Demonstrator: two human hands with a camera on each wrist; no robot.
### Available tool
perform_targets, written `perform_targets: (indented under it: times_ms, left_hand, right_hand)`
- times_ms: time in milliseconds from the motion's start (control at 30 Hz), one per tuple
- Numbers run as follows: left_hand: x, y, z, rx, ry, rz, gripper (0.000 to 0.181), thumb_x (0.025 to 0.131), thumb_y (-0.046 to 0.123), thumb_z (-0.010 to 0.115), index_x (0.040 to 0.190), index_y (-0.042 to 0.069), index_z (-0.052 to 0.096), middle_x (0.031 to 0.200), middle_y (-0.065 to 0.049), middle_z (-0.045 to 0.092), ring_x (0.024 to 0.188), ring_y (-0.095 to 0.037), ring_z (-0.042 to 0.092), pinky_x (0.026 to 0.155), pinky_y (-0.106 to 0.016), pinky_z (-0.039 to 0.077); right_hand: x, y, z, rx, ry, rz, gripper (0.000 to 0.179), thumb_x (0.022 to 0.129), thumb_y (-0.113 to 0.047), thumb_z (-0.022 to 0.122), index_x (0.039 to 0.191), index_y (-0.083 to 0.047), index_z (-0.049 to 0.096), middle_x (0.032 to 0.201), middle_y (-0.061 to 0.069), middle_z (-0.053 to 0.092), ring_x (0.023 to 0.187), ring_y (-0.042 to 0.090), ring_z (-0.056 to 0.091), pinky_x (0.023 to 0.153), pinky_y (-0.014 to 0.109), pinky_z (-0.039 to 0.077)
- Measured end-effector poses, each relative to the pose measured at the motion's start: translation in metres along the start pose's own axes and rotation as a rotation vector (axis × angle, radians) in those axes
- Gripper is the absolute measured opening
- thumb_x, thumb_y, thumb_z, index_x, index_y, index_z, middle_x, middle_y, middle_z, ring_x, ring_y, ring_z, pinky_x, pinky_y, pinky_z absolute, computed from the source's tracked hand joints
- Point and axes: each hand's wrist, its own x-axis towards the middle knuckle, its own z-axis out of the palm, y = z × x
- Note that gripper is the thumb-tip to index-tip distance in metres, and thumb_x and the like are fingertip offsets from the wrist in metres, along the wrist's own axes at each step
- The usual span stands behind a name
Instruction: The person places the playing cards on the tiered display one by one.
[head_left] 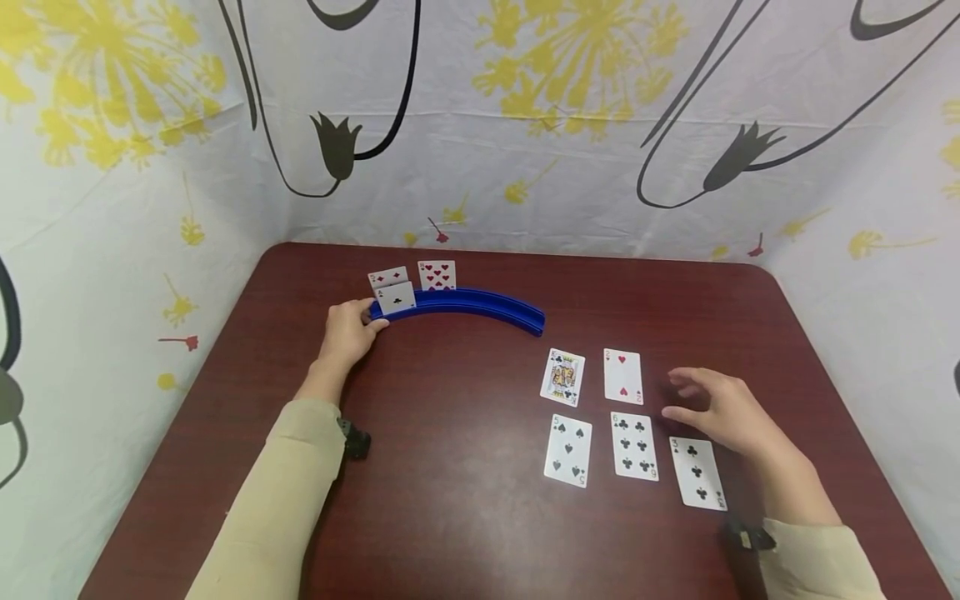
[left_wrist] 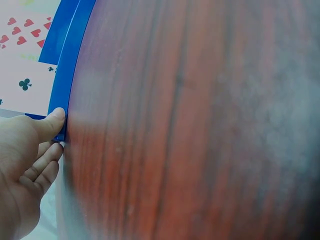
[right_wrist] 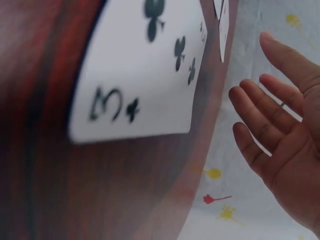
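Note:
My left hand (head_left: pixel 348 335) grips the left end of a curved blue card holder (head_left: pixel 480 302), its thumb over the front edge. In the holder's left part stand an ace of clubs (head_left: pixel 396 298), a diamonds card (head_left: pixel 387 276) partly behind it, and a hearts card (head_left: pixel 437 274) to their right. My right hand (head_left: pixel 723 408) is held over the table's right side with nothing in it, fingers loosely extended. Nearest to it are the 3 of clubs (head_left: pixel 698 473) and the 2 of hearts (head_left: pixel 623 377), both face up. In the right wrist view the palm and spread fingers (right_wrist: pixel 260 117) show beside the 3 of clubs.
The king of clubs (head_left: pixel 562 377), the 5 of spades (head_left: pixel 567 451) and the 6 of clubs (head_left: pixel 634 447) lie face up on the dark red wooden table (head_left: pixel 450 517). A patterned white cloth (head_left: pixel 480 192) hangs behind the table and along its sides.

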Motion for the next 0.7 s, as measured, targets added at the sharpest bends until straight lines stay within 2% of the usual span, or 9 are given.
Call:
perform_targets:
  times_ms: [167,333,467,700]
  left_hand:
    - [0.0,-0.001,0.0,-0.002,0.0,-0.001,0.052,0.096,0.018,0.072,0.14,-0.004,0.057,0.114,-0.025,0.067,0.104,-0.036,0.065,0.093,-0.051,0.054]
    - [-0.001,-0.001,-0.001,-0.003,0.012,0.011,0.051,0.096,0.018,0.073,0.138,-0.007,0.058,0.113,-0.026,0.068,0.103,-0.037,0.066,0.093,-0.051,0.054]
    - [-0.001,-0.002,0.0,-0.002,0.021,0.022,0.051,0.095,0.018,0.073,0.137,-0.008,0.058,0.113,-0.027,0.068,0.102,-0.037,0.067,0.092,-0.051,0.054]
    - [-0.001,-0.001,0.001,-0.004,0.018,0.011,0.052,0.096,0.018,0.073,0.139,-0.006,0.058,0.115,-0.027,0.067,0.103,-0.036,0.066,0.092,-0.051,0.054]
  right_hand:
    - [-0.007,0.002,-0.002,-0.016,-0.059,0.044,0.065,0.075,-0.022,0.092,0.126,0.007,0.063,0.116,0.023,0.068,0.096,0.037,0.069,0.083,0.056,0.053]
    - [-0.014,0.003,-0.002,-0.042,-0.13,0.072,0.077,0.066,-0.037,0.096,0.123,0.006,0.065,0.114,0.021,0.068,0.096,0.035,0.066,0.082,0.054,0.053]
    - [-0.019,0.008,-0.001,-0.055,-0.186,0.077,0.084,0.058,-0.044,0.097,0.12,0.004,0.067,0.109,0.015,0.066,0.096,0.033,0.062,0.081,0.051,0.053]
    - [-0.026,0.016,-0.002,-0.066,-0.213,0.101,0.086,0.051,-0.052,0.096,0.116,-0.003,0.068,0.098,0.004,0.061,0.091,0.023,0.057,0.078,0.045,0.05]
